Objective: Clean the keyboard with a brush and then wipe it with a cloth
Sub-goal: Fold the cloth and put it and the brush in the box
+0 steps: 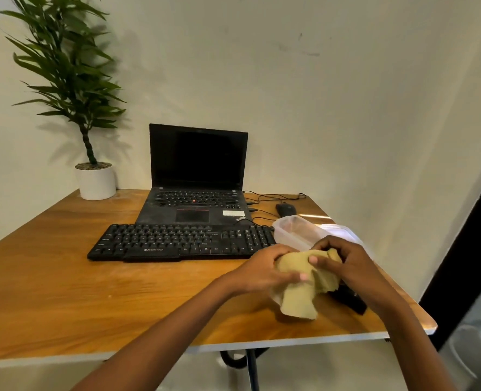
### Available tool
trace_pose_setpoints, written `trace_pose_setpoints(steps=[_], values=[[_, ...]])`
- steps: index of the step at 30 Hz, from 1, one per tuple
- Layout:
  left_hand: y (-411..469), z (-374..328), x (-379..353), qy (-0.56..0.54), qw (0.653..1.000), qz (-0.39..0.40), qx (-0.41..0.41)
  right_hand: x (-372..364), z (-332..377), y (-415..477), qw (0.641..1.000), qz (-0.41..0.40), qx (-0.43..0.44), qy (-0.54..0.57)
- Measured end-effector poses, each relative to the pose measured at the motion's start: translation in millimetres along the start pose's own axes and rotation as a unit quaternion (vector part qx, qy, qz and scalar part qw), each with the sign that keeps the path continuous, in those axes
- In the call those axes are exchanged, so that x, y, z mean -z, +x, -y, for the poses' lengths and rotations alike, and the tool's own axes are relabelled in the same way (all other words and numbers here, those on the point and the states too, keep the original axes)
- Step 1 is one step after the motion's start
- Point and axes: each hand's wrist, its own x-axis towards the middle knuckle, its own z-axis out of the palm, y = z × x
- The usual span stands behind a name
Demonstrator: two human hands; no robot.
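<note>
A black keyboard lies on the wooden table in front of an open black laptop. To its right, both my hands hold a crumpled beige cloth a little above the table. My left hand grips the cloth's left side. My right hand pinches its upper right part. A black object, perhaps the brush, lies under my right hand and is mostly hidden.
A clear plastic container and its lid sit just behind my hands. A black mouse with cables lies at the back right. A potted plant stands at the back left corner. The table's right edge is close to my right forearm.
</note>
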Motion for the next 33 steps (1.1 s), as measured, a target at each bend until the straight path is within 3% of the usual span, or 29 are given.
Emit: trace_pose_setpoints(steps=[8, 13, 20, 24, 28, 31, 33], values=[[-5, -15, 14, -0.146, 0.985, -0.074, 0.053, -1, 8, 6, 0.974, -0.087, -0.048, 0.203], [-14, -15, 25, -0.157, 0.978, -0.085, 0.108, 2, 10, -1, 0.952, -0.093, -0.030, 0.291], [-5, -44, 45, -0.135, 0.985, -0.098, 0.052, -8, 5, -15, 0.967, 0.016, -0.025, 0.255], [2, -72, 61, -0.137, 0.990, 0.010, 0.011, -19, 10, -4, 0.969, -0.039, 0.002, 0.242], [7, -96, 75, -0.098, 0.992, 0.077, 0.014, -17, 29, 13, 0.982, 0.033, 0.021, 0.185], [10, -103, 85, -0.008, 0.999, 0.041, -0.017, -4, 42, 19, 0.990, 0.068, 0.013, 0.121], [12, -99, 93, 0.040, 0.998, 0.012, -0.049, 8, 44, 21, 0.993, 0.046, 0.001, 0.110]])
